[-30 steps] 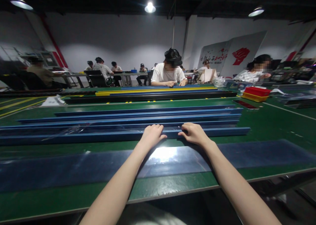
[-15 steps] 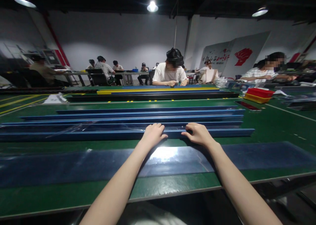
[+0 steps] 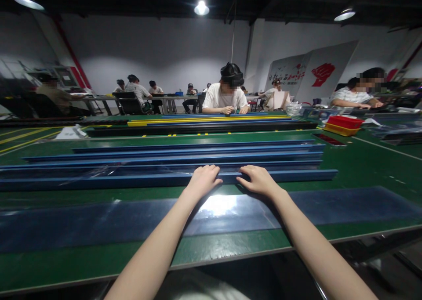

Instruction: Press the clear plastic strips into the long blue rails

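Saw at the left, along the front blue channel (image 3: 158, 181), crinkled clear film (image 3: 114, 169), seemingly loose; judged the work there as begun, not finished. Saw behind the channel other blue channels (image 3: 132, 156), untouched by either hand, and on its near side, apart from it, a flat translucent strip (image 3: 231, 218), not held by any finger. Could not tell the number of pieces done or left.

Found the left hand (image 3: 204, 179) on the channel, right of the crinkles, fingers bent over its near wall, thumb in front; could not tell whether pinching or only resting. Found the right hand (image 3: 259, 179) farther right along the same wall, fingers curled above it, thumb lower in front, with a gap showing; could not confirm a grip. Noted the channel's near wall between fingers and thumb at both hands, with its right end well beyond the right hand.
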`<move>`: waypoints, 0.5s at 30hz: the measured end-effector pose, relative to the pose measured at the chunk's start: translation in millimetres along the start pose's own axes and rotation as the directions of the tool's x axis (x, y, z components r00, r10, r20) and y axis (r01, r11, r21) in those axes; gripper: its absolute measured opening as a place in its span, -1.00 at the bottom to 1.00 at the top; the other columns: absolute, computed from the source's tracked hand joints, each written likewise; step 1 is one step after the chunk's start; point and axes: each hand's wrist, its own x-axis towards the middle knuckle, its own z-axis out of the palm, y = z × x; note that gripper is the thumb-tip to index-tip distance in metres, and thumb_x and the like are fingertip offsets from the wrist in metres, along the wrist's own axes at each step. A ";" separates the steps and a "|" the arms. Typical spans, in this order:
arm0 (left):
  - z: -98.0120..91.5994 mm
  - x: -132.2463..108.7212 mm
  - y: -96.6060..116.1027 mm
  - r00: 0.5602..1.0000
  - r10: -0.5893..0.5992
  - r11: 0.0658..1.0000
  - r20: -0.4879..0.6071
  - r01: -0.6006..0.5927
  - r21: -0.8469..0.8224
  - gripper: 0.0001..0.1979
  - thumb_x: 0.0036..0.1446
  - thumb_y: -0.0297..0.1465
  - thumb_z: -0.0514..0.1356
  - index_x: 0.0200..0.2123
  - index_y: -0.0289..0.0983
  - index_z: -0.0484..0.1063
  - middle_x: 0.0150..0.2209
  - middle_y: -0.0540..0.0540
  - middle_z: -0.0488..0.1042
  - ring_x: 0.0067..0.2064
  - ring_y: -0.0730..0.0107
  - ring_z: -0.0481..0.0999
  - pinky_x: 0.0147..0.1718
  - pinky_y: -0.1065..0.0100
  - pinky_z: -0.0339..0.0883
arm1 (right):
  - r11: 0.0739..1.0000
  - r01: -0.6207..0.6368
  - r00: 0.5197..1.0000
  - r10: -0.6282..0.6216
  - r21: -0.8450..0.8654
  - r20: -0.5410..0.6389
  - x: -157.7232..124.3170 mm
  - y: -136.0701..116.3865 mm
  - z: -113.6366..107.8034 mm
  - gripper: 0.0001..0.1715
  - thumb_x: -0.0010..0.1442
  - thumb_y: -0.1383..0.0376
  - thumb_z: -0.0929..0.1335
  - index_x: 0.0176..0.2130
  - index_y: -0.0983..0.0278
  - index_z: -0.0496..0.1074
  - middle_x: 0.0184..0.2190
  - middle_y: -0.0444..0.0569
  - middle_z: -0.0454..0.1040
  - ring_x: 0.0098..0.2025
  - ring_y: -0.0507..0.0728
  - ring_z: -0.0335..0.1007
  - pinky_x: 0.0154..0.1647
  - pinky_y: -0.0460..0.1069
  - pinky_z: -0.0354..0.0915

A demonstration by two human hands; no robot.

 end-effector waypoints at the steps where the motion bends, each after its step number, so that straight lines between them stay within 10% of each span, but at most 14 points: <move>1: 0.3 0.1 -0.2 1.000 0.001 1.000 -0.001 -0.001 -0.002 -0.79 0.11 -0.24 0.10 -0.26 -0.25 0.32 -0.21 -0.11 0.44 -0.13 0.24 0.41 -0.22 0.31 0.25 | 1.000 0.001 1.000 -0.001 0.005 -0.003 0.0 0.1 -0.1 -0.70 0.15 0.15 0.21 -0.29 0.27 0.40 -0.32 0.01 0.47 -0.26 0.10 0.35 -0.31 -0.09 0.11; 15: -0.8 0.8 1.0 0.999 -0.031 0.999 0.034 0.031 0.010 -0.81 0.12 -0.25 0.07 -0.25 -0.22 0.31 -0.23 -0.10 0.48 -0.17 0.27 0.45 -0.26 0.35 0.26 | 1.000 0.008 1.000 -0.008 0.027 -0.002 0.0 1.4 0.4 -0.69 0.15 0.15 0.22 -0.26 0.27 0.42 -0.29 0.02 0.47 -0.22 0.10 0.35 -0.27 -0.08 0.16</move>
